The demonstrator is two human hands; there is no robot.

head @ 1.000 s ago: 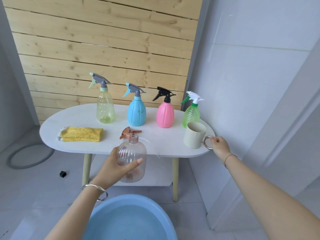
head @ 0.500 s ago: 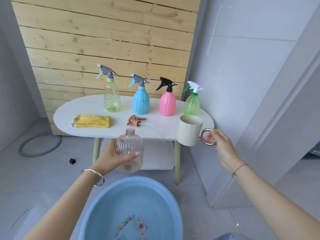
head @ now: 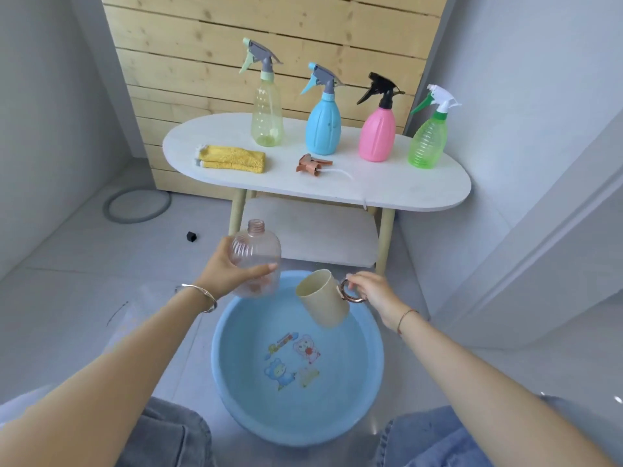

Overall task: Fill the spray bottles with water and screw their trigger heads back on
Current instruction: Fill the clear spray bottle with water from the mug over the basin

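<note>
Altogether five bottles show: four capped, the yellow bottle, blue bottle, pink bottle and green bottle, stand in a row on the table with one loose trigger head and one cloth. The fifth, the open bottle, is upright above the far rim of the one basin, the left hand curling its fingers round it. The right hand pinches the ring handle of one tilted cup beside it.

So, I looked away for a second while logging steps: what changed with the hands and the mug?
The right hand lifted the mug by its ring handle off the table and brought it down, tilted, above the blue basin. The left hand kept its grip on the clear bottle and lowered it towards the basin too. The four capped bottles, loose trigger head and yellow cloth stayed put.
</note>
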